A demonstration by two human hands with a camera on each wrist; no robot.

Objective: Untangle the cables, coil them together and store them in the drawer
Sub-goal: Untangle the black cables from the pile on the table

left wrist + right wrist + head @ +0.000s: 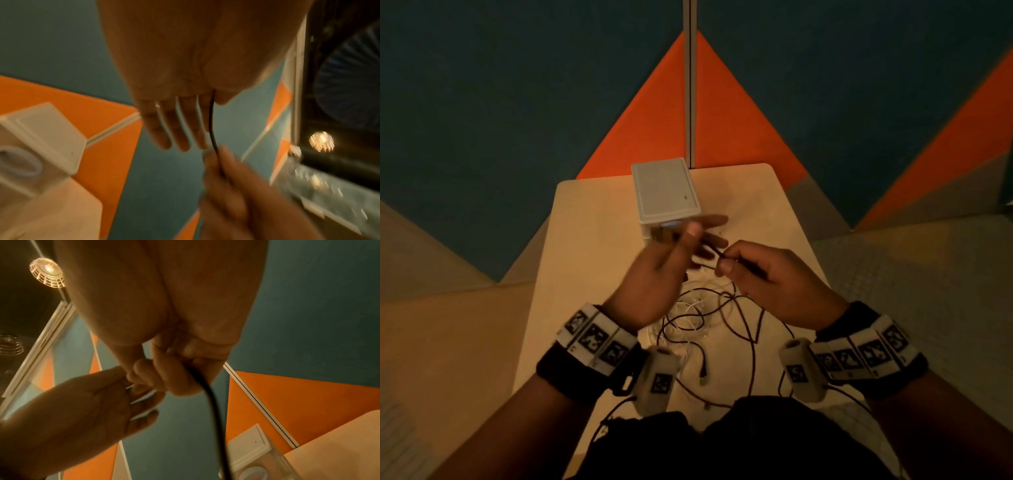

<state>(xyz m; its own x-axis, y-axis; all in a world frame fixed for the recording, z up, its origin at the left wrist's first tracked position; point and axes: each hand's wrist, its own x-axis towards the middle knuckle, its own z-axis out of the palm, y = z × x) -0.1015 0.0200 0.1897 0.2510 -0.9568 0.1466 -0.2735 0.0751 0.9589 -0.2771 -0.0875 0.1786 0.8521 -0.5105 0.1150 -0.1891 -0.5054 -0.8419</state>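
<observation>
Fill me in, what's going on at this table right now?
A person is working a dark cable free from a tangle of dark and white cables on the table. The right hand pinches the dark cable, and it runs across to the left hand, whose fingers are held out straight, with the cable passing between thumb and forefinger. Most of the tangle lies loose on the table. The small white drawer unit stands behind the hands; nothing is stored yet.
</observation>
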